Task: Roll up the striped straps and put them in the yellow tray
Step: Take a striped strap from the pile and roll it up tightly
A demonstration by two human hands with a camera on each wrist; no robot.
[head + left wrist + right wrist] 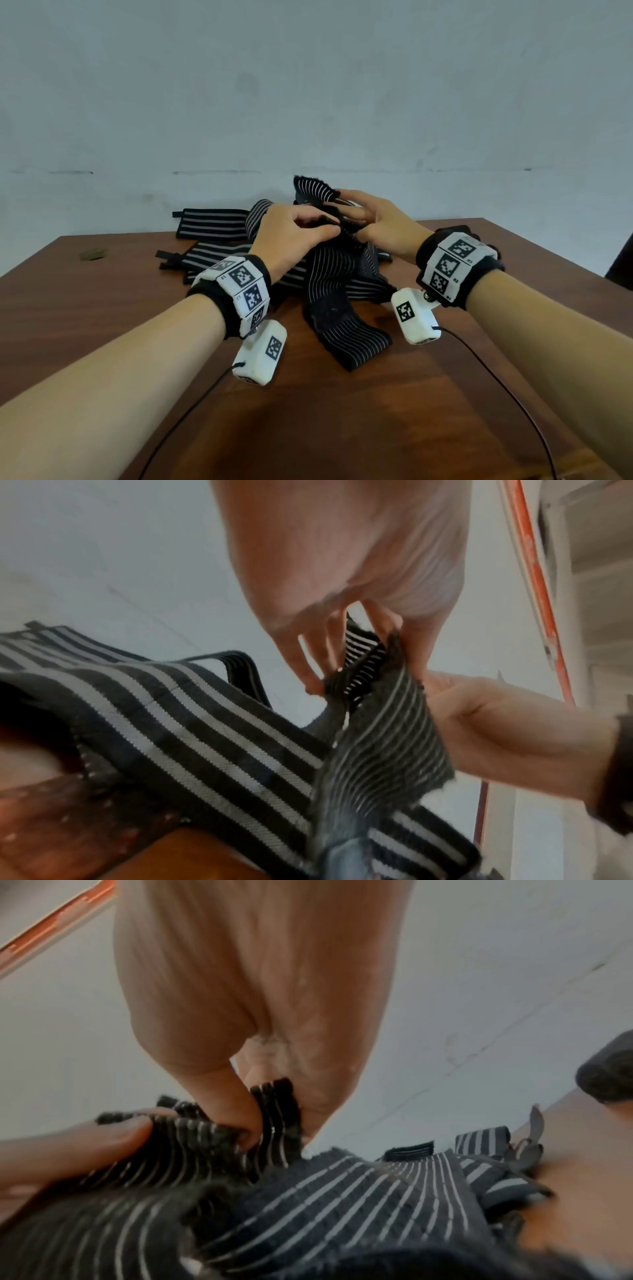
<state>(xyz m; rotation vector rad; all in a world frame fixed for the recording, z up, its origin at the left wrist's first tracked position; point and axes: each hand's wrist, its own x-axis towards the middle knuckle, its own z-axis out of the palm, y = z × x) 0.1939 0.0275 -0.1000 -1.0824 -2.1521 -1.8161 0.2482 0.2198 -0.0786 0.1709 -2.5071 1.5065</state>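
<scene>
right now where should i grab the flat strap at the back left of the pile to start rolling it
Take the flat strap by its left short end, coming from the left over the bare table. It lies flat, that end juts free, and the right end runs under the pile. Both hands, left hand and right hand, are pinching another strap.

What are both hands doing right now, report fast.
Left hand: closed, pinching the striped strap.
Right hand: closed, gripping the same strap's upper end.

Small codes R1, R2, R3 on right wristband [457, 265], similar tiny marks on left wristband [238, 291] too small to read
</scene>
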